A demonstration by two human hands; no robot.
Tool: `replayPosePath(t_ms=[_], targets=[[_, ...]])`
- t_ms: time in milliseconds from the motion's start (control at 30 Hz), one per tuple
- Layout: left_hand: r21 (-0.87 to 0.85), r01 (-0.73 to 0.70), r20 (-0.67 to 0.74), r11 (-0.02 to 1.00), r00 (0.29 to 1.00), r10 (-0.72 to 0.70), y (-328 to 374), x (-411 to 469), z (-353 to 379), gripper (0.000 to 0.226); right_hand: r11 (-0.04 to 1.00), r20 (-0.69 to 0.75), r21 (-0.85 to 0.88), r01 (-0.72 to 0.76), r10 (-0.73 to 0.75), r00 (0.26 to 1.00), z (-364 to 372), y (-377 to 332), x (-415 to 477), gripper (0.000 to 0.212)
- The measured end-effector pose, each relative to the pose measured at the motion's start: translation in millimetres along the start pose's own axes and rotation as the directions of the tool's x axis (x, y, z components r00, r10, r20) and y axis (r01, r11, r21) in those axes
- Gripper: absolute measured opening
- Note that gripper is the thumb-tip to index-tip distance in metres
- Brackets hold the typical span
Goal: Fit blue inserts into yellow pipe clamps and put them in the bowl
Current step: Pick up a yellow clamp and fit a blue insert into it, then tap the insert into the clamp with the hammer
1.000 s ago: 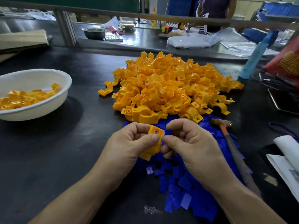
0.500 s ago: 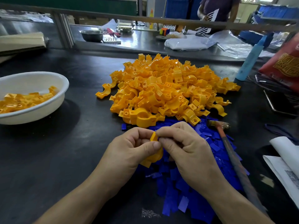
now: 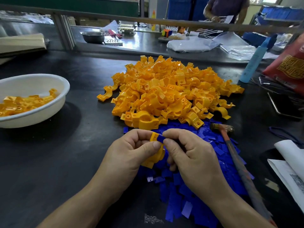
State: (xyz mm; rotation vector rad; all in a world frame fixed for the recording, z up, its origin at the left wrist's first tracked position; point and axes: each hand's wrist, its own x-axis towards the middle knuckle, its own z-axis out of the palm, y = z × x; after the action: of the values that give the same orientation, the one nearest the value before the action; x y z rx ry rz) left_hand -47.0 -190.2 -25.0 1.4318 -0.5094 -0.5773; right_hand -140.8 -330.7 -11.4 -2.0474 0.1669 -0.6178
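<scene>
The dark table (image 3: pixel 57 153) held both heaps within reach: yellow clamps (image 3: pixel 164 92) far, blue inserts (image 3: pixel 227 162) near. The left hand (image 3: pixel 131 155) gripped one clamp (image 3: pixel 156 157) to steady it while the right hand (image 3: pixel 189 155) pinched an insert (image 3: pixel 160 138), apparently half seated in it. The bowl (image 3: pixel 41 116) sat far left.
</scene>
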Motion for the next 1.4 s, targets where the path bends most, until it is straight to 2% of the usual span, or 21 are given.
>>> replayPosePath(t_ms=[200, 400, 500, 567, 733, 933, 1267, 1400], targets=[[0.031, -0.015, 0.006, 0.999, 1.0, 0.015, -1.0, 0.6, -1.1, 0.034, 1.0, 0.008, 0.026, 0.008, -0.008, 1.0, 1.3, -0.4, -0.3, 0.014], [0.009, -0.006, 0.015, 1.0, 1.0, 0.005, -0.4, -0.1, -2.6, 0.027, 0.999, 0.01, -0.021, -0.037, 0.038, 0.999, 2.9, 3.2, -0.7, 0.02], [-0.009, 0.005, 0.021, 1.0, 1.0, -0.005, 0.4, -0.3, -2.9, 0.024, 0.994, 0.087, 0.041, -0.102, 0.098, 0.991, 2.7, 3.7, -0.5, 0.027], [-0.016, 0.012, 0.035, 1.0, 0.999, -0.012, 0.5, -0.4, -2.9, 0.023, 0.985, 0.138, 0.114, -0.133, 0.117, 0.984, 3.2, 2.8, -0.8, 0.025], [-0.015, 0.021, 0.059, 1.0, 0.998, -0.02, -0.5, -1.3, -2.2, 0.02, 0.965, 0.129, 0.22, -0.143, 0.117, 0.985, 2.4, 2.1, -0.9, 0.019], [-0.006, 0.022, 0.042, 1.0, 0.999, -0.021, -0.7, -1.2, 0.0, 0.03, 0.931, 0.144, 0.309, -0.194, 0.155, 0.977, 1.6, 3.5, -0.8, 0.022], [-0.033, 0.037, 0.062, 0.999, 0.997, -0.035, -2.4, -0.2, -0.8, 0.014, 0.947, 0.143, 0.282, -0.153, 0.116, 0.983, 1.4, 2.3, -1.8, 0.016], [-0.014, 0.032, 0.041, 0.999, 0.999, -0.031, -2.0, -0.2, -2.3, 0.015, 0.957, 0.131, 0.266, -0.115, 0.082, 0.988, 3.0, 0.9, -2.6, 0.017]])
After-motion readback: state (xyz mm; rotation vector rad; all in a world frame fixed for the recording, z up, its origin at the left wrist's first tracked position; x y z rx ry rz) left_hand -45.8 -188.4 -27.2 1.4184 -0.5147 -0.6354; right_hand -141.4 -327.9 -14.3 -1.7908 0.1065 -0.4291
